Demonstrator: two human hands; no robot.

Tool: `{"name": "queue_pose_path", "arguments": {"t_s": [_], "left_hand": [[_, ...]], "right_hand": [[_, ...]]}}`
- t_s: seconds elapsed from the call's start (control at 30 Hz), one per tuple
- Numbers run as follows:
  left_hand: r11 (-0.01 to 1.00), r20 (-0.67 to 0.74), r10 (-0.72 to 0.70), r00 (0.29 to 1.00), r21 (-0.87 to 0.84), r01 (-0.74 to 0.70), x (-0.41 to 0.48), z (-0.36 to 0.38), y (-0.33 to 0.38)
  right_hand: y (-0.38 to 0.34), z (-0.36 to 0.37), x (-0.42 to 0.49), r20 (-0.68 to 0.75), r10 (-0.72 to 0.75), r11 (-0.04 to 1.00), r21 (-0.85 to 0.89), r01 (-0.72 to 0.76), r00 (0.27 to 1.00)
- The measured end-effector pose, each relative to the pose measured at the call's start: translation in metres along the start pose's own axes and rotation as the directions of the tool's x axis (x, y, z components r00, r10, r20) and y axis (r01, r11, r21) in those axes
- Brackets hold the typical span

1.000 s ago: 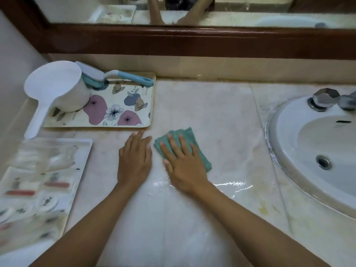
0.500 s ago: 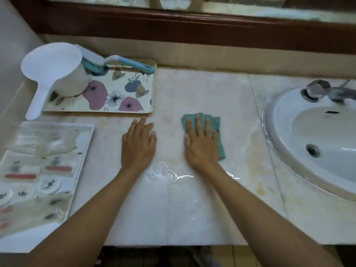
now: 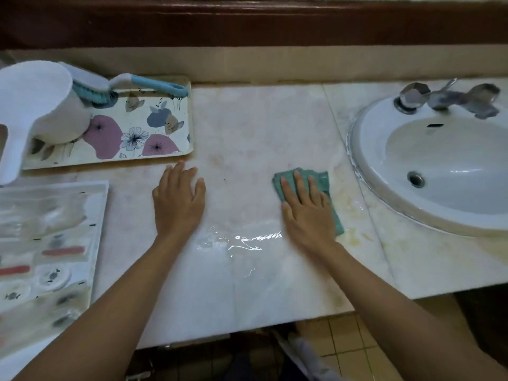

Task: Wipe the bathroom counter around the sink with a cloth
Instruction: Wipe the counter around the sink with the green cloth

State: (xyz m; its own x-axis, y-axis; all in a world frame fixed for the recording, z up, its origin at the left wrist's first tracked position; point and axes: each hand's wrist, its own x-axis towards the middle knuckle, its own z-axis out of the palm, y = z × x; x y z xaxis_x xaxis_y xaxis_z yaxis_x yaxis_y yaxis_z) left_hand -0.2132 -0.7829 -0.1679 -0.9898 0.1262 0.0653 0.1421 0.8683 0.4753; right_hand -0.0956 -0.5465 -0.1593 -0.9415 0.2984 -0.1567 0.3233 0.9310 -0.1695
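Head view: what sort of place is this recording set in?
A bathroom, probably a home one: a white sink with a metal tap set into a pale stone-look counter, a scrub brush and plastic dipper on a floral tray, and tiled floor below.

The left hand (image 3: 178,204) and right hand (image 3: 305,213) lie flat, palms down, fingers straight, well apart.

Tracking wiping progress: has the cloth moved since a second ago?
Yes. The cloth under the right hand slid right, toward the sink, away from the tray.
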Motion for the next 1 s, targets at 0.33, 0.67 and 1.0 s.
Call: {"name": "queue_pose_path", "arguments": {"t_s": [0.33,0.67,1.0], "left_hand": [[0.997,0.034,0.001,0.999,0.074,-0.004,0.0,-0.001,0.001],[0.994,0.043,-0.103,0.994,0.025,0.102,-0.003,0.0,0.017],[0.99,0.18,0.097,0.979,-0.121,-0.075,-0.046,0.039,0.1]], "right_hand": [[-0.041,0.025,-0.115,-0.006,-0.265,0.964,0.017,0.265,0.964],[0.022,0.005,-0.043,-0.069,0.227,0.973,0.065,-0.222,0.972],[0.069,0.008,-0.102,-0.04,-0.165,0.986,-0.015,0.165,0.985]]}}
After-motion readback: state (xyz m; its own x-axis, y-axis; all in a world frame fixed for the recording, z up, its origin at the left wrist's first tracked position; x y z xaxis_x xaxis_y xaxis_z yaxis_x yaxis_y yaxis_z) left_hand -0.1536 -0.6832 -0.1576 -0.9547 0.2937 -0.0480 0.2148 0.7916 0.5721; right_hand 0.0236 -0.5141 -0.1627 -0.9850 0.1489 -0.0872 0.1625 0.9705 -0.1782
